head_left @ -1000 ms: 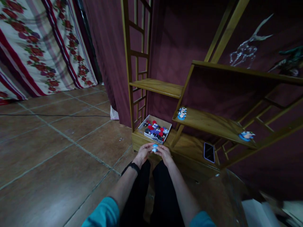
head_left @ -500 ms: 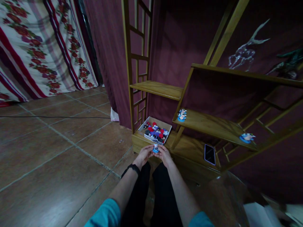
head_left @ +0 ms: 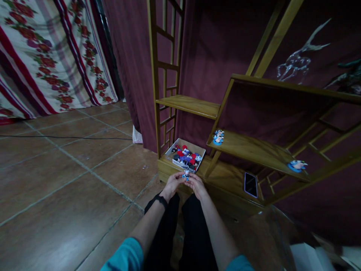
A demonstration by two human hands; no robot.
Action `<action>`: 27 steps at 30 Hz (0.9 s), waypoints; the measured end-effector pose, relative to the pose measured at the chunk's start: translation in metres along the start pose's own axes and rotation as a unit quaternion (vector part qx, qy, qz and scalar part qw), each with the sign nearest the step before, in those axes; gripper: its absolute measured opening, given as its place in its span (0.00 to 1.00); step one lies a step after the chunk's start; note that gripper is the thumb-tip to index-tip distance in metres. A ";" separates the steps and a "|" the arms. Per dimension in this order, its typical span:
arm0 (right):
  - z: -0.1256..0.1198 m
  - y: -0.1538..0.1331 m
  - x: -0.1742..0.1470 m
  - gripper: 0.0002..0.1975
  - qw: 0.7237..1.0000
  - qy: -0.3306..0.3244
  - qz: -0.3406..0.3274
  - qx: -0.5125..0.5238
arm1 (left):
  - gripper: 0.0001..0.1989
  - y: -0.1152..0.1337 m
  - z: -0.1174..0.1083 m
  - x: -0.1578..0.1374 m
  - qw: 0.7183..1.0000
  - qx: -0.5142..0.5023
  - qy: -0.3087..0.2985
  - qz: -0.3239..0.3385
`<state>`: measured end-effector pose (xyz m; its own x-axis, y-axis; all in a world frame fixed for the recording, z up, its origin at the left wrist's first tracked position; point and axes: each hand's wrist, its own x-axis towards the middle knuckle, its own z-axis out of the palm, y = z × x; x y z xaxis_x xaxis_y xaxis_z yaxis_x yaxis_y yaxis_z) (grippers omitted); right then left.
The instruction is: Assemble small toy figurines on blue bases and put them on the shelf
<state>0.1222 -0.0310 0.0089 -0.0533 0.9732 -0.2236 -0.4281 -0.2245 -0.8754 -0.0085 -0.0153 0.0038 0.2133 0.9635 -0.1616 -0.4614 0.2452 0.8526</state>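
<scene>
Here, from the left, the left hand (head_left: pixel 172 183), with a dark band at its wrist, meets the right hand (head_left: pixel 196 184) over the person's knees. The fingertips of both are closed together on a small figurine (head_left: pixel 186 174) with a blue base. It is held upright between them, just in front of the front edge of the bottom board of the wooden shelf (head_left: pixel 225 177). Behind it, at the left end of that board, stands an open cardboard box (head_left: pixel 184 154) full of small red, blue and dark pieces. To the right a phone (head_left: pixel 249 184) lies flat on the same board. Higher up, two figurines (head_left: pixel 218 136) stand at the left corner of the middle shelf board, and another figurine (head_left: pixel 297 165) sits near its right front edge.

Handling this well probably calls for a light pinch on the base rather than on the thin upper parts, with both hands steady and low, since the piece is tiny and the light dim.
</scene>
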 end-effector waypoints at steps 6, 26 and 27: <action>-0.001 0.002 0.002 0.15 1.000 0.006 -0.002 0.005 | 0.21 0.000 -0.001 0.000 1.000 -0.005 -0.006 -0.007; -0.006 0.007 0.006 0.19 1.000 0.017 -0.006 0.017 | 0.15 0.000 -0.005 0.003 0.998 -0.055 0.013 -0.030; -0.006 0.007 0.006 0.19 1.000 0.019 -0.004 0.016 | 0.15 0.000 -0.005 0.003 0.998 -0.054 0.010 -0.029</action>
<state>0.1244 -0.0270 -0.0011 -0.0163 0.9724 -0.2326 -0.4577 -0.2141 -0.8630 -0.0120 -0.0119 0.0009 0.2263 0.9489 -0.2200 -0.5395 0.3101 0.7828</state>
